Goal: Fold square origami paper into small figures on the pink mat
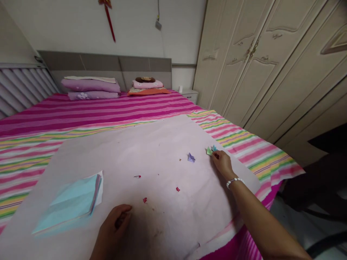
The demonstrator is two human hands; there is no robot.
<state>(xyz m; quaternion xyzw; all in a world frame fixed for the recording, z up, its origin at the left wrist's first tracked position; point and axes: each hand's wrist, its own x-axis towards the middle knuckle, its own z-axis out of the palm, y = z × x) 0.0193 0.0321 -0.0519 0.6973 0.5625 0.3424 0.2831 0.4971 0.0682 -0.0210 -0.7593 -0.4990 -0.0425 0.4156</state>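
My right hand (222, 163), a beaded bracelet on its wrist, reaches to the sheet's right side. Its fingertips are pinched together at a small folded green paper piece (209, 151). A folded blue paper piece (214, 148) sits just behind them, touching or very close. To the left stands a folded purple paper piece (191, 157). My left hand (115, 225) rests near the front with its fingers loosely curled in, and nothing shows in it. Near it lie a small red bit (145, 200), another red piece (178, 189) and a thin red-tipped pin-like item (137, 176).
A stack of light blue paper (70, 200) lies at the left on a pale sheet (130, 144) spread over the striped bed. A tiny gold-coloured bit (180, 159) is near the purple paper. Folded bedding (90, 88) is by the headboard; a wardrobe (244, 54) stands at the right.
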